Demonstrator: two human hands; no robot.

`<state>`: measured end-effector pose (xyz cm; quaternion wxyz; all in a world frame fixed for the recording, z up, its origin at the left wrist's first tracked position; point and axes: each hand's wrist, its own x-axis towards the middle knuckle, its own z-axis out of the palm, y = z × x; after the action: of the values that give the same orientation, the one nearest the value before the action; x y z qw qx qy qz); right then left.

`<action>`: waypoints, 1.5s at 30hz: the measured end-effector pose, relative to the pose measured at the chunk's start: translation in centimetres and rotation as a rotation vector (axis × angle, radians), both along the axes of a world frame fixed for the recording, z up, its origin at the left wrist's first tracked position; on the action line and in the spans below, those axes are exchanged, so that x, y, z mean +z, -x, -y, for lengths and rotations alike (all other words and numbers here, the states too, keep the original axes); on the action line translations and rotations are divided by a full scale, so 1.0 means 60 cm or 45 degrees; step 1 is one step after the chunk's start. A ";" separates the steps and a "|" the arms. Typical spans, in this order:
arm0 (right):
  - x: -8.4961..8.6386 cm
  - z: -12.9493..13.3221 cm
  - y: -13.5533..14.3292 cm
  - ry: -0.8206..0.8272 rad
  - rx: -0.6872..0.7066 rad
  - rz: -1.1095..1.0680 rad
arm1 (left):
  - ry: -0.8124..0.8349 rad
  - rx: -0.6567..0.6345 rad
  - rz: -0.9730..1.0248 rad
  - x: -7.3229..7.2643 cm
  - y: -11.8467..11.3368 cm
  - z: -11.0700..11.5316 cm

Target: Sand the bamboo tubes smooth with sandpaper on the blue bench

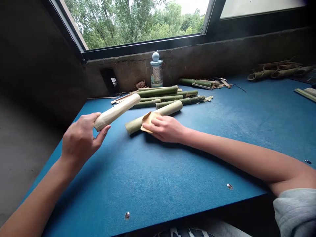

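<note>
My left hand [82, 136] grips the lower end of a pale, peeled bamboo piece [117, 112], which is raised and slants up to the right. In my right hand [164, 127] is a folded tan sheet [148, 122], probably sandpaper, pinched between the fingers. That hand and the sheet are beside a second, greenish bamboo tube [172, 108] and cover part of its middle. The tube lies slanted on the blue table [158, 184]. Whether the sheet presses on the tube cannot be made out.
Several green bamboo pieces [160, 92] lie behind the tube. A clear bottle with a blue lid [156, 74] stands by the wall. More bamboo and scraps [203, 83] are at the back, with tied tubes [283, 71] and strips [306, 94] at the right.
</note>
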<state>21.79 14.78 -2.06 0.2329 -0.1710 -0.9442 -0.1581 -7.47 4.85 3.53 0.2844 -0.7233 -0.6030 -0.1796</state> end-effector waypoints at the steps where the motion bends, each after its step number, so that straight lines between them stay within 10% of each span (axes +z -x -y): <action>1: 0.003 -0.020 -0.004 0.002 -0.079 -0.011 | -0.048 -0.043 0.026 0.002 -0.009 0.009; 10: 0.093 -0.131 -0.152 0.211 -0.841 -0.416 | 0.195 -0.366 -0.285 -0.045 -0.115 0.003; 25: -0.006 0.012 -0.055 0.467 0.013 -0.261 | 0.425 -0.358 -0.247 -0.072 -0.149 -0.046; 32: -0.012 -0.026 -0.077 0.510 -0.253 -0.394 | 0.533 -0.208 -0.161 -0.075 -0.139 -0.060; 38: -0.005 0.021 -0.056 0.546 0.103 -0.278 | 0.607 -0.196 -0.094 -0.076 -0.145 -0.060; 45: -0.011 -0.017 -0.082 0.474 -0.179 -0.424 | 0.667 -0.216 -0.076 -0.077 -0.140 -0.060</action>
<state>26.72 15.81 -2.74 0.3382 -0.2998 -0.8914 0.0331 0.94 8.44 -1.11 0.0894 -0.8251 -0.5576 -0.0192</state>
